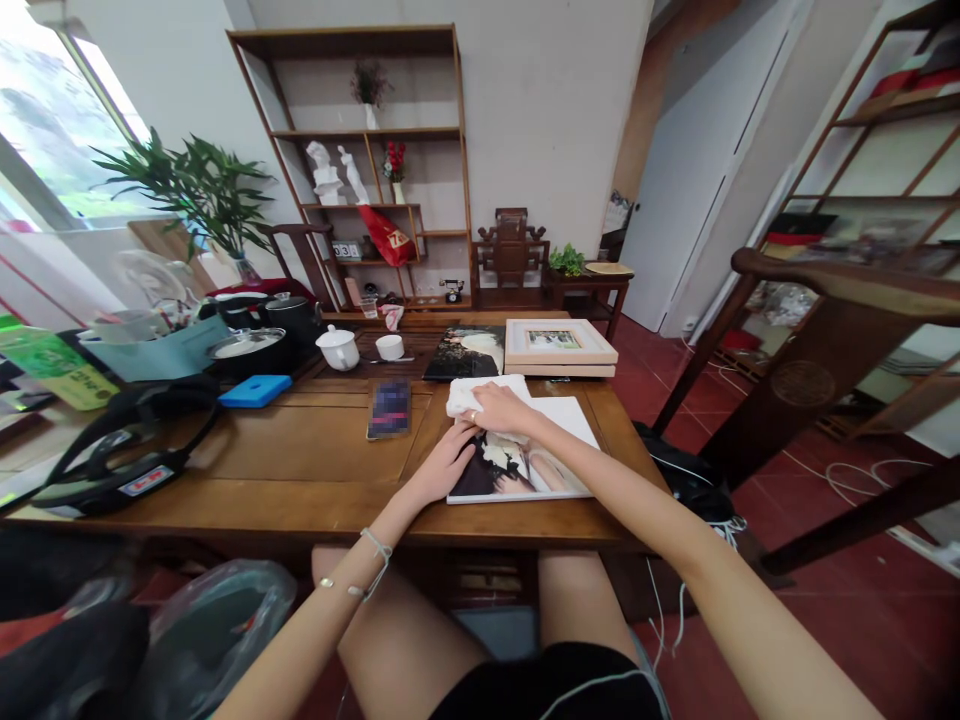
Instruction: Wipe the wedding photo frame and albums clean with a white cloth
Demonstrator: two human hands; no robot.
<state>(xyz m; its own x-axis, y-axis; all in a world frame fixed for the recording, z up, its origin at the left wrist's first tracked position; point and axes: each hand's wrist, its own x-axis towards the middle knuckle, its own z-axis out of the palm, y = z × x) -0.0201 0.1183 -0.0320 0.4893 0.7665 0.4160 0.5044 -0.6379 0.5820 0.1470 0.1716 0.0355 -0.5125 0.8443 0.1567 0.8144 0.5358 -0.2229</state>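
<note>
A large photo print on a white board [525,462] lies flat near the front right edge of the wooden table [300,470]. My left hand [444,465] rests on the print's left edge, fingers flat and slightly spread. My right hand [499,408] is closed on a folded white cloth [469,392] that it presses onto the far part of the print.
Behind the print lie a dark photo [466,353] and a stack of framed pictures [559,346]. A phone [389,408] lies to the left, with a blue pad [256,390], white cups [339,348], pots and a black appliance [120,455]. A wooden chair back [817,330] stands at the right.
</note>
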